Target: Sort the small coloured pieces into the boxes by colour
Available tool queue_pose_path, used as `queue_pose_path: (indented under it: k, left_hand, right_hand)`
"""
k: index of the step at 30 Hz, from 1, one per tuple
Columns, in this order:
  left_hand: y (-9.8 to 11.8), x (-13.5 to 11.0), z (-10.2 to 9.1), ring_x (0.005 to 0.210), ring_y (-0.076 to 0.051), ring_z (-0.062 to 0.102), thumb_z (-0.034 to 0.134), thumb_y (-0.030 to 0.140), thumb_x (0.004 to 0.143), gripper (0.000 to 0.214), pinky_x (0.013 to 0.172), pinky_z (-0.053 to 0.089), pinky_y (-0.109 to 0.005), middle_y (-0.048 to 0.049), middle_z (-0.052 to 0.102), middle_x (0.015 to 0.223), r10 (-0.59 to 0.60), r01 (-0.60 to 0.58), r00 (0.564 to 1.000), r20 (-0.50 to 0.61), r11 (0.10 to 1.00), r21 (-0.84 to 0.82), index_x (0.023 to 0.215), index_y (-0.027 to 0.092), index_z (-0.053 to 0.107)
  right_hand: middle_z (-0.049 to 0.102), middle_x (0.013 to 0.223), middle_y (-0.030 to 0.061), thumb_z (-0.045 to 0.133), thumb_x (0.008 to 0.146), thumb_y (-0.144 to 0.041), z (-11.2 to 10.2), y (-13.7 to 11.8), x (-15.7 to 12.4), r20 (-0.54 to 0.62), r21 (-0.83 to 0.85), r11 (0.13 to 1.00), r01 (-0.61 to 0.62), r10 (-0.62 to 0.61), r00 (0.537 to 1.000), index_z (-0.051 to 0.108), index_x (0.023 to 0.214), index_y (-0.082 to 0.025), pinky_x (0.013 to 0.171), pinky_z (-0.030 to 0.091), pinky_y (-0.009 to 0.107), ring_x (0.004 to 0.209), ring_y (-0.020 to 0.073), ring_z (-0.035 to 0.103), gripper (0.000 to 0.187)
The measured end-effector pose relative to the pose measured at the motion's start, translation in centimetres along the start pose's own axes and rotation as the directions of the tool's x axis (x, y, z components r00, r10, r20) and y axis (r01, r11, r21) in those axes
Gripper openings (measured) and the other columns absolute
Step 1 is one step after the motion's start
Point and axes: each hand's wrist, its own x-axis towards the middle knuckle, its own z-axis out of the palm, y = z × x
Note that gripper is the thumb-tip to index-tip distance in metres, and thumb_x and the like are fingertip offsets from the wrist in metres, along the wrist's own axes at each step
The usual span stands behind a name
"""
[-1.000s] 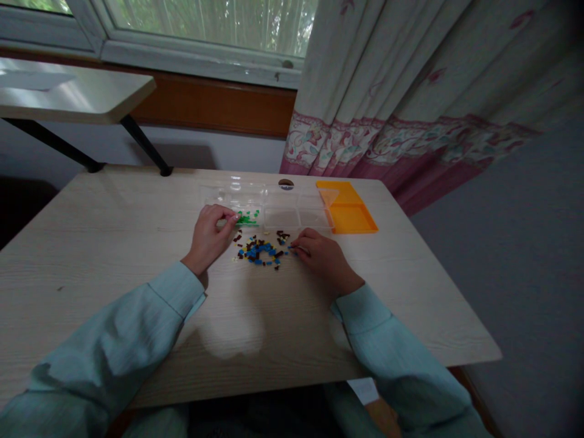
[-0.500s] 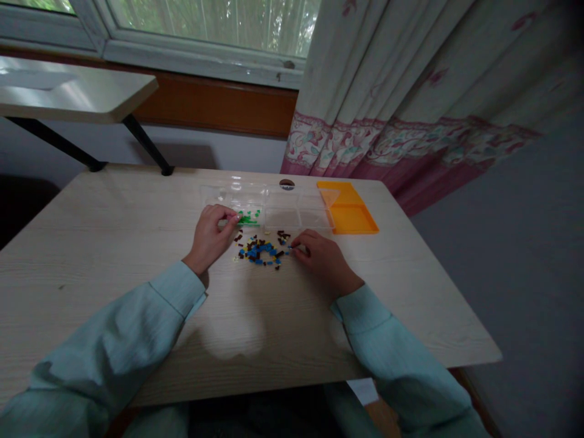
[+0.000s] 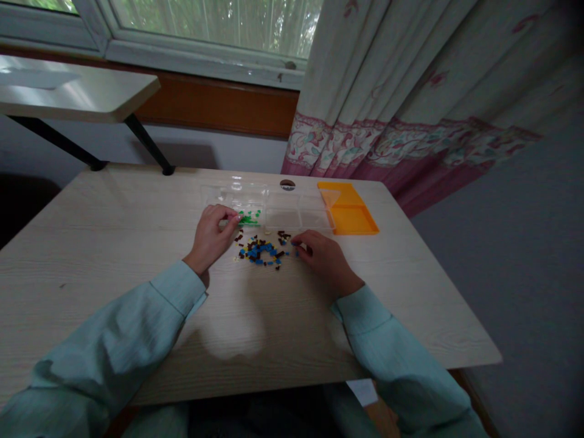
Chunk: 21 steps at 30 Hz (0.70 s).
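A loose pile of tiny blue, brown and yellow toy bricks lies mid-table, with a few pale ones at its edges. My right hand is at the pile's right side, thumb and forefinger pinched on a small blue brick. My left hand is closed in a pinch at the left front of a clear divided tray, beside small green pieces in one compartment. What the left fingertips hold, if anything, is too small to make out.
An orange two-part tray touches the clear tray's right end. Behind it is a round dark cable hole. A raised shelf on black legs stands at the back left. A curtain hangs behind the table.
My right fingertips have shifted slightly right and up, away from the pile, and a small blue brick shows beneath them. My left hand stays in place.
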Motion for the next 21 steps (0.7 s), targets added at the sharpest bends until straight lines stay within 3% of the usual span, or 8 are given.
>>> queue_pose_path:
  k: [10,21]
  left_hand:
    - [0.0,-0.02,0.1,0.085,-0.019,0.057,0.059,0.035,0.091,0.017,0.082,0.044,-0.036,-0.0033,0.065,0.085,-0.008,0.008,1.0,0.004,1.0,-0.011,0.084,0.021,0.063]
    - [-0.12,-0.13,0.2,0.084,-0.019,0.056,0.06,0.034,0.091,0.016,0.082,0.044,-0.036,-0.0031,0.064,0.084,-0.001,0.001,1.0,-0.011,1.0,-0.027,0.083,0.021,0.063]
  right_hand:
    - [0.072,0.101,0.005,0.055,0.091,-0.018,-0.06,0.03,-0.02,-0.012,-0.013,1.0,0.029,-0.029,1.0,0.072,0.103,-0.022,0.075,0.048,0.027,0.088,0.0162,0.065,0.021]
    - [0.073,0.1,0.0049,0.057,0.091,-0.021,0.0,0.14,-0.01,-0.033,0.001,1.0,0.024,-0.024,0.999,0.071,0.099,-0.021,0.074,0.047,0.027,0.083,0.0156,0.065,0.017]
